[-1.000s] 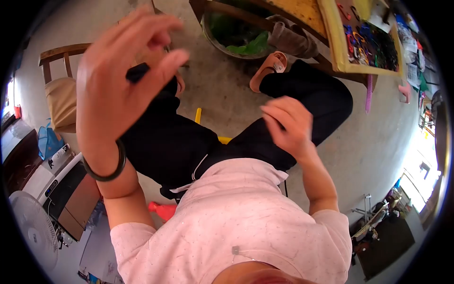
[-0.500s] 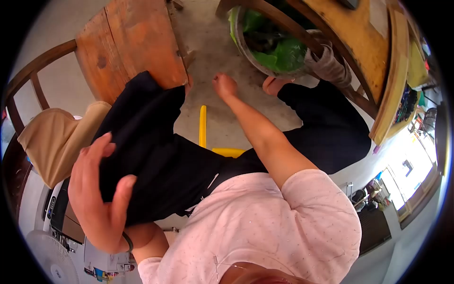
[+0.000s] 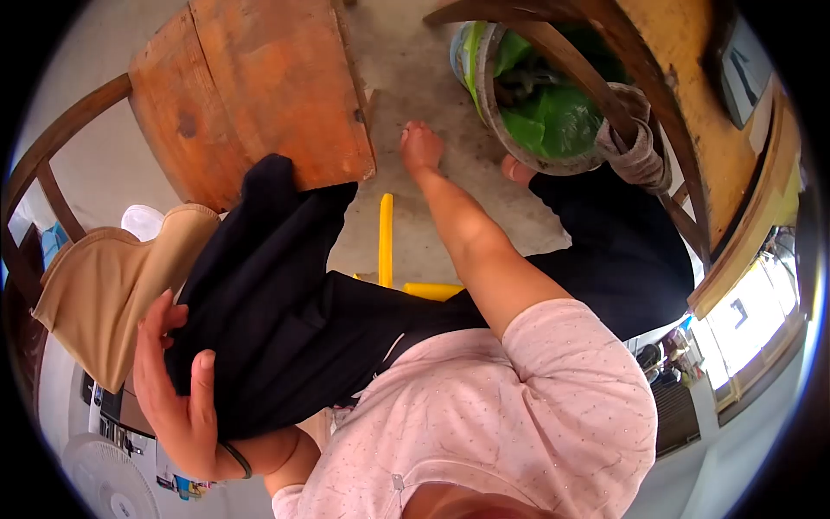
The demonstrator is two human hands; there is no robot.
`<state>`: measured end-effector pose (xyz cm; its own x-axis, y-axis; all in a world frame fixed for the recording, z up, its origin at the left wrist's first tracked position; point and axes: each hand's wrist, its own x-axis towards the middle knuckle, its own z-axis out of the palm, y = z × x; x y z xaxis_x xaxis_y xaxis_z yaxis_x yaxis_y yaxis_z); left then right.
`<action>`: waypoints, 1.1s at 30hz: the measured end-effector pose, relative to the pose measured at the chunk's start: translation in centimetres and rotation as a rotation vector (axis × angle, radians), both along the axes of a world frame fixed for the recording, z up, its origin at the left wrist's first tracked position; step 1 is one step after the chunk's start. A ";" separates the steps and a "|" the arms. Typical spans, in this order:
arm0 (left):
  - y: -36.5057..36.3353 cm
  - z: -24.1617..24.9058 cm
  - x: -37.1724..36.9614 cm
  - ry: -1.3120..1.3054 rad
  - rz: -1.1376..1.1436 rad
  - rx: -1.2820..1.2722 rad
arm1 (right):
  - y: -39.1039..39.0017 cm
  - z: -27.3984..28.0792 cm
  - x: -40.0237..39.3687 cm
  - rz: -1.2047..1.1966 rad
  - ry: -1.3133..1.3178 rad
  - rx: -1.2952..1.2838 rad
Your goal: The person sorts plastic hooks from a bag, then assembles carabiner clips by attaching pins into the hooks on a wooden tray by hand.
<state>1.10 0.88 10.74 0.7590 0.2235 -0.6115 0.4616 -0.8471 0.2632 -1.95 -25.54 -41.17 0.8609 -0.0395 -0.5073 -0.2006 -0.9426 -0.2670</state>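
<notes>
My left hand (image 3: 177,389) is raised at the left with fingers and thumb apart and nothing between them. A dark band (image 3: 236,460) circles its wrist, and the hand is over or beside the black trousers (image 3: 285,346) on my leg. My right arm reaches out over the floor between my knees. At its end my right hand (image 3: 421,145) is closed like a fist, seen from the back, with nothing showing from it. This hand lies between an orange-brown wooden board (image 3: 259,86) and a round bucket (image 3: 493,95) lined with green plastic, apart from both.
A yellow bar (image 3: 386,242) and another yellow piece (image 3: 432,291) are below me. Tan cloth (image 3: 112,285) hangs on the left chair rail (image 3: 65,130). At right, grey cloth (image 3: 635,151) wraps a curved wooden rail beside a wooden table (image 3: 683,60). A white fan (image 3: 108,480) stands lower left.
The view has shifted, so the board, tan cloth and bucket sit lower in it. My right hand is slightly farther up and right. My left hand stays open, a little lower.
</notes>
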 end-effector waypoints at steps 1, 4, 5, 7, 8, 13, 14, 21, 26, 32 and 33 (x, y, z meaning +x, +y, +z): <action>0.1 0.0 -0.1 0.004 0.010 -0.002 | 0.0 0.2 0.2 0.051 0.001 -0.032; 0.4 -0.2 -0.2 0.008 0.025 -0.001 | 0.4 -0.7 0.4 0.134 -0.042 -0.098; 0.5 -0.3 -0.3 -0.001 0.015 0.008 | 0.4 -1.0 0.3 0.147 -0.062 -0.118; 0.7 -0.4 -0.4 -0.023 -0.005 0.031 | 0.4 -1.5 0.7 0.205 -0.062 -0.130; 0.7 -0.3 -0.4 -0.016 -0.006 0.019 | 0.4 -1.6 0.6 0.233 -0.060 -0.135; -0.2 0.7 -0.4 -0.046 -0.033 -0.006 | -2.5 1.1 -0.4 -0.162 -0.015 0.247; -0.5 1.0 -0.6 -0.068 -0.056 -0.007 | -3.5 1.6 -1.2 -0.247 -0.020 0.318; -5.0 2.4 -1.9 -0.257 -0.258 -0.044 | -11.6 8.6 -2.8 -0.107 0.045 0.471; -9.3 2.5 -1.9 -0.448 -0.432 -0.093 | -13.9 20.9 0.6 0.033 0.175 0.751; -16.4 2.3 0.1 -0.630 -0.627 -0.194 | -18.6 40.5 0.5 0.015 -0.230 0.925; -18.1 2.1 0.5 -0.651 -0.675 -0.231 | -20.8 42.9 0.3 0.054 -0.355 0.939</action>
